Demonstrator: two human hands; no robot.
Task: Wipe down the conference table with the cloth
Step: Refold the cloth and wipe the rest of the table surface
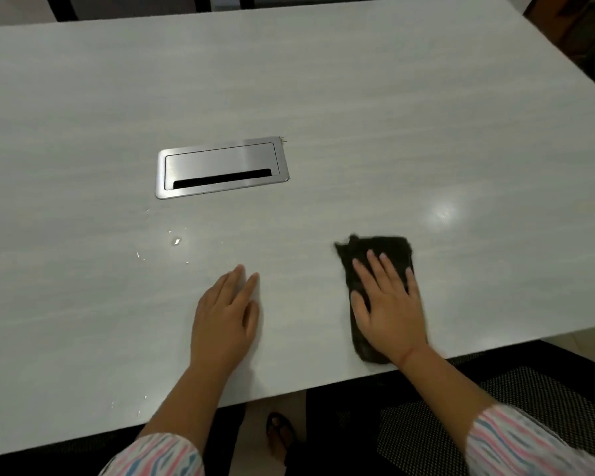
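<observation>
A dark cloth (389,249) lies flat on the pale grey conference table (323,97), near its front edge at the right. My right hand (387,304) presses down on the cloth with fingers spread and straight, covering its middle. My left hand (225,314) rests flat on the bare table surface to the left of the cloth, fingers straight and together, holding nothing. A few small wet specks or droplets (176,241) glint on the table ahead of my left hand.
A brushed-metal cable hatch (220,166) is set flush in the table's middle. A mesh chair seat (495,407) stands below the table's front edge at the right. Dark chair backs (220,1) line the far edge. A sandalled foot (279,438) shows on the floor.
</observation>
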